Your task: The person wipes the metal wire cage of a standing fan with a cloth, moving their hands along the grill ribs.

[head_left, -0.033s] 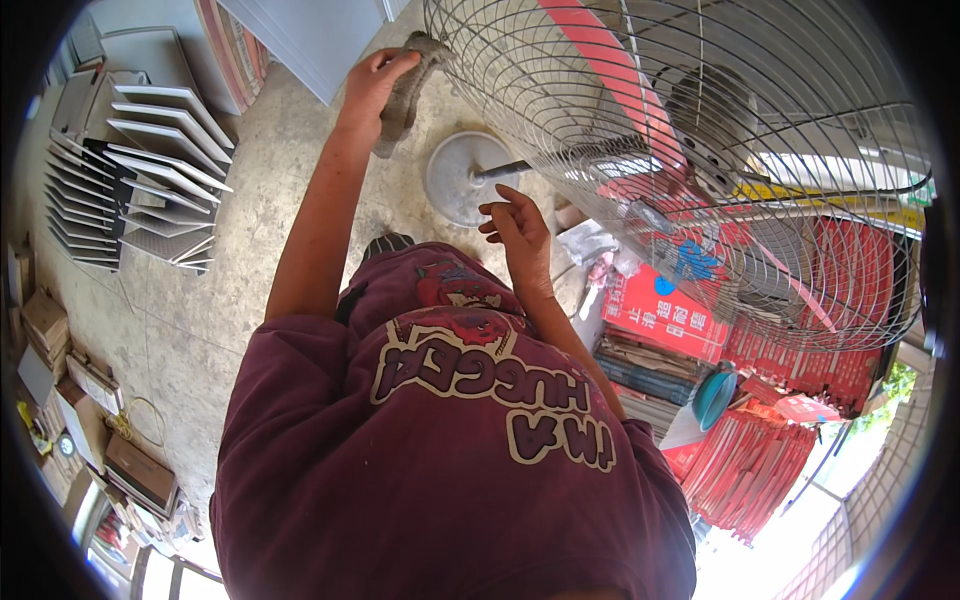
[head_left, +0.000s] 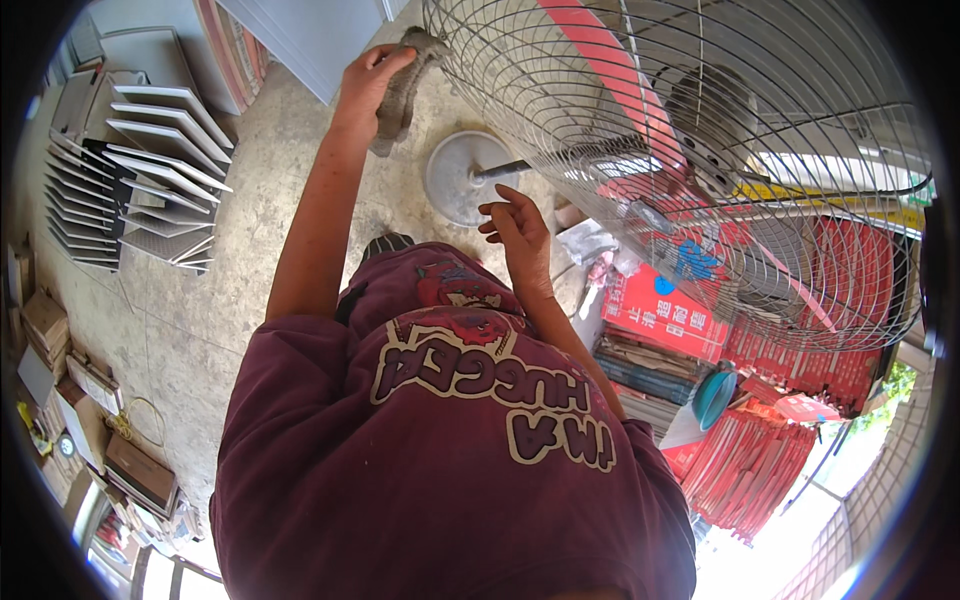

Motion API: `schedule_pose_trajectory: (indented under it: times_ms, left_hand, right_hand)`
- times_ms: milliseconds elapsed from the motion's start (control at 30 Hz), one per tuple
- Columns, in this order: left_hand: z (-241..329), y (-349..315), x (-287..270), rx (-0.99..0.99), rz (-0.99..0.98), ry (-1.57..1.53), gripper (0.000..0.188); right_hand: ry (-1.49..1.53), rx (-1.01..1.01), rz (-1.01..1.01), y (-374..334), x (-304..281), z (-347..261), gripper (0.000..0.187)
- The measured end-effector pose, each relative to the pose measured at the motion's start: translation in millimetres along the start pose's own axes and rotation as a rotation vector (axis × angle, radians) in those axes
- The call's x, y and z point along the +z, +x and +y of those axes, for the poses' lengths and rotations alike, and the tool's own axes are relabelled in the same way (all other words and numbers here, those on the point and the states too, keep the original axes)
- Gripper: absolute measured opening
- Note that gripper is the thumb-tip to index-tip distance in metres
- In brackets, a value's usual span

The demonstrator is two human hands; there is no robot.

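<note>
My left hand [head_left: 368,88], with the arm stretched forward, pinches a grey-brown rag [head_left: 398,112]. The rag hangs folded from my fingers, and its upper end meets the near-left rim of a large fan's wire guard [head_left: 480,75]. Behind the wires show a long red fan blade [head_left: 612,72] and the hub. Below the guard, a dark pole runs to the fan's round grey base [head_left: 447,180] on the floor. My right hand [head_left: 520,232] hovers in front of my body close to the pole, fingers loosely bent and apart, holding nothing.
Tilted tile panels [head_left: 165,165] stand in a rack at the left. Cardboard boxes [head_left: 140,470] lie at the lower left. Red stacked cartons [head_left: 745,460] fill the right, with a teal round object [head_left: 713,400] beside them. A pale panel [head_left: 310,40] leans at the top.
My left hand has shifted very slightly left along with the rag. My right hand and the fan look the same.
</note>
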State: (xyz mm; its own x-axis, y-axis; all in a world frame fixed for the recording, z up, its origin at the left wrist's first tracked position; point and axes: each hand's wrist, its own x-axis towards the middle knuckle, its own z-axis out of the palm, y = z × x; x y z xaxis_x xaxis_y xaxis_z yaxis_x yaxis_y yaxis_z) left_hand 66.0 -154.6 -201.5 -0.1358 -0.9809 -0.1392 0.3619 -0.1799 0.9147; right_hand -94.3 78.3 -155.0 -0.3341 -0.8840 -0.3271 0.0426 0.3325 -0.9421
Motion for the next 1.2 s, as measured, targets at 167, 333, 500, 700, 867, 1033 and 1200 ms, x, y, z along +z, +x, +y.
schedule_pose_trajectory:
  times_ms: [167, 333, 500, 700, 867, 1033, 1200]
  left_hand:
    - [24.4, 4.2, -13.8, 0.023, -0.071, -0.425, 0.022]
    - [8.0, 26.8, -11.1, -0.053, -0.195, -0.329, 0.025]
    - [-41.3, 43.3, -13.9, -0.240, -0.094, 0.022, 0.034]
    - [-67.3, 53.0, -16.6, -0.262, -0.002, 0.434, 0.034]
    - [-40.0, 66.5, -17.1, -0.023, -0.020, 0.634, 0.031]
    - [11.1, 71.3, -17.9, 0.215, -0.084, 0.639, 0.031]
    - [75.0, 48.1, -19.9, 0.076, -0.141, -0.006, 0.023]
  right_hand:
    - [0.002, -0.004, 0.019, -0.1, -2.4, 2.4, 0.035]
    - [0.012, 0.018, 0.029, -0.6, -4.3, 4.3, 0.035]
    - [0.018, 0.028, 0.037, -1.5, -6.7, 4.0, 0.034]
    - [0.044, 0.028, 0.040, -1.4, -9.3, 6.0, 0.035]
    - [0.034, 0.029, 0.034, -2.3, -9.3, 7.1, 0.036]
    - [0.035, 0.025, 0.032, -2.4, -8.4, 6.7, 0.036]
    - [0.034, 0.035, 0.023, -3.6, -8.0, 8.9, 0.035]
